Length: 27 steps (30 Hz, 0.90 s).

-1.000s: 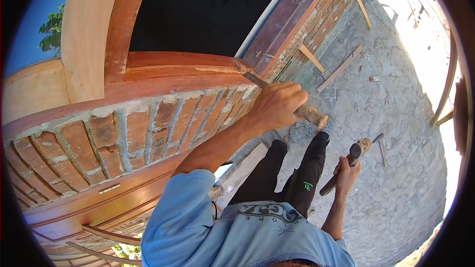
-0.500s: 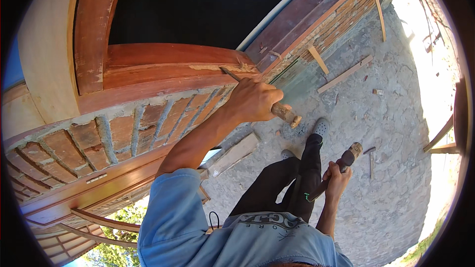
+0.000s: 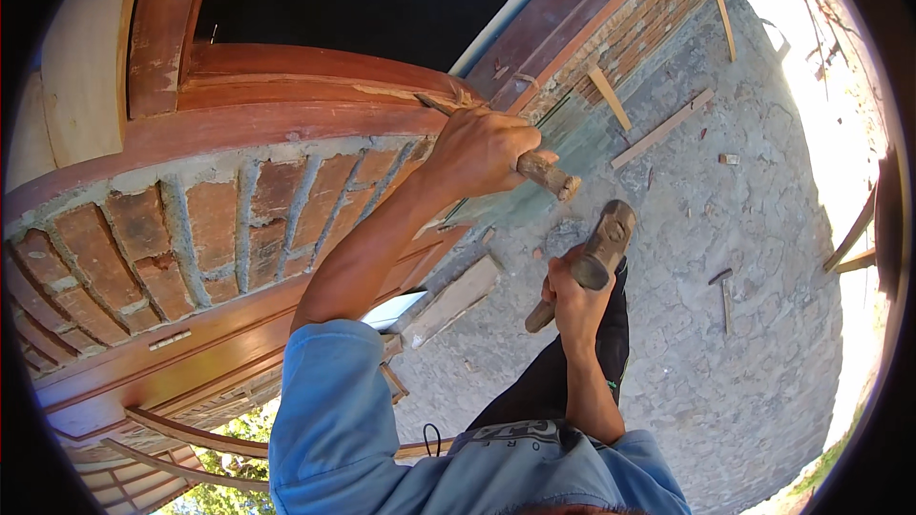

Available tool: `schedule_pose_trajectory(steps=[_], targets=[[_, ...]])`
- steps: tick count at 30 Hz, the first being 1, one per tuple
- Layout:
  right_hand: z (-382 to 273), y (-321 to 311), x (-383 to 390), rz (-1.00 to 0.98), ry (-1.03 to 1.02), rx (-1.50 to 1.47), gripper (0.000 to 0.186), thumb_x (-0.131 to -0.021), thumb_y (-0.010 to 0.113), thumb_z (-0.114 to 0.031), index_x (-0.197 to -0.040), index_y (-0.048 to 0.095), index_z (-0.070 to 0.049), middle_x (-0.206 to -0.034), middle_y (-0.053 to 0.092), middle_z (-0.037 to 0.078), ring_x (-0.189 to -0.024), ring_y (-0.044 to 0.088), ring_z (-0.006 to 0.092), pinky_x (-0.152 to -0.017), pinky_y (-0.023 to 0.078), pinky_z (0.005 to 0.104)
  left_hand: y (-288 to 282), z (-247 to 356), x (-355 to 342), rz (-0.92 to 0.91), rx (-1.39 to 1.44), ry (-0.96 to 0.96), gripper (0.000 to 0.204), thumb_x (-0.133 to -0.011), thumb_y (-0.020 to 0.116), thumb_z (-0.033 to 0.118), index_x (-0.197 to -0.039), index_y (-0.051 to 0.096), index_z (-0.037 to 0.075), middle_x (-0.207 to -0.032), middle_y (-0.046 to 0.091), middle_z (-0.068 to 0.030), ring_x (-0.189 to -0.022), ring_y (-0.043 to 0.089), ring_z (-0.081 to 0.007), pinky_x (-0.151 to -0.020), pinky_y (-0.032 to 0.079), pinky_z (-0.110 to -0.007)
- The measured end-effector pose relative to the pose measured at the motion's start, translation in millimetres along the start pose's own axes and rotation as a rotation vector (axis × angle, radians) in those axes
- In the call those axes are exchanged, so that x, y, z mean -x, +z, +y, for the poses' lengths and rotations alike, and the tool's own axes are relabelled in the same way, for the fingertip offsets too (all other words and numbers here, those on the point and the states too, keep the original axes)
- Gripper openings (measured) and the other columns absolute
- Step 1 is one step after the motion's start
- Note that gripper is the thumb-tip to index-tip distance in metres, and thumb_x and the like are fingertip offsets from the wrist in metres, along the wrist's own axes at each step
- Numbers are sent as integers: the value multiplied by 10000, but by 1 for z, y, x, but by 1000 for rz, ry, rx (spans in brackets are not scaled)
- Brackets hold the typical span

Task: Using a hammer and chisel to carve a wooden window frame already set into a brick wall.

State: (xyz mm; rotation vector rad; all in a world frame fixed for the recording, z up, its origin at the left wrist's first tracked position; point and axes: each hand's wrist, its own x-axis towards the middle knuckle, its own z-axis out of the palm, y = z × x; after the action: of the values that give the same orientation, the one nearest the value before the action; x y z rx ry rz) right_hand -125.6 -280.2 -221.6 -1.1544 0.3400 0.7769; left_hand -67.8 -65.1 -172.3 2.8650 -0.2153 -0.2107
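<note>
Held the chisel (image 3: pixel 548 175) clamped in the left hand (image 3: pixel 485 151) at upper centre, with its tip beside the pale gouge (image 3: pixel 380 92) in the red window frame (image 3: pixel 286 120). Gripped the mallet (image 3: pixel 611 236) in the right hand (image 3: pixel 578 301), apart from the left. Had just brought the mallet up from lower right to near the chisel's butt, without contact; judged as readying a blow.

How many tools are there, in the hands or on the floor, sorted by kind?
Chisels: 1, a dark-bladed chisel with a worn wooden handle, in the left hand
Hammering tools: 2, a brownish mallet with a thick cylindrical head, in the right hand, and a thin-handled, dark-headed hammer on the grey floor
Total: 3
</note>
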Motion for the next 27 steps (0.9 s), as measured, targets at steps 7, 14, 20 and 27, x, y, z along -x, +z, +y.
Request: schedule_pose_trajectory(steps=[7, 14, 20, 27], targets=[[-2, -56, 26, 101, 51, -137, 117, -776, 619, 4, -793, 503, -6, -583, 509, 37, -441, 495, 135, -444, 394, 279, 7, -12, 39, -30, -91, 311, 439, -810, 773, 326, -553, 507, 88, -522, 486, -48, -475, 493, -238, -481, 375, -391], [-35, -63, 26, 102, -58, -295, 126, -806, 539, 14, -778, 429, -42, -641, 420, 47, -442, 404, 129, -431, 411, 280, -18, 23, -1, -49, -32, 9, 431, -826, 751, 364, -590, 530, 79, -545, 532, -70, -534, 568, -285, -489, 389, -424], [-32, -28, 16, 27, -215, -514, 146, -840, 554, -6, -788, 430, -61, -582, 422, 22, -441, 408, 118, -437, 411, 280, -15, 16, -6, 5, -6, -7, 458, -805, 787, 351, -549, 537, 65, -504, 505, -83, -448, 504, -259, -449, 357, -399], [-8, -3, -26, -60, 2, -27, 82, -795, 642, -22, -784, 561, -20, -594, 553, 16, -472, 515, 94, -438, 396, 271, -24, -1, 17, -80, 1, 90, 410, -815, 758, 348, -590, 546, 78, -553, 550, -85, -514, 570, -286, -493, 412, -404]])
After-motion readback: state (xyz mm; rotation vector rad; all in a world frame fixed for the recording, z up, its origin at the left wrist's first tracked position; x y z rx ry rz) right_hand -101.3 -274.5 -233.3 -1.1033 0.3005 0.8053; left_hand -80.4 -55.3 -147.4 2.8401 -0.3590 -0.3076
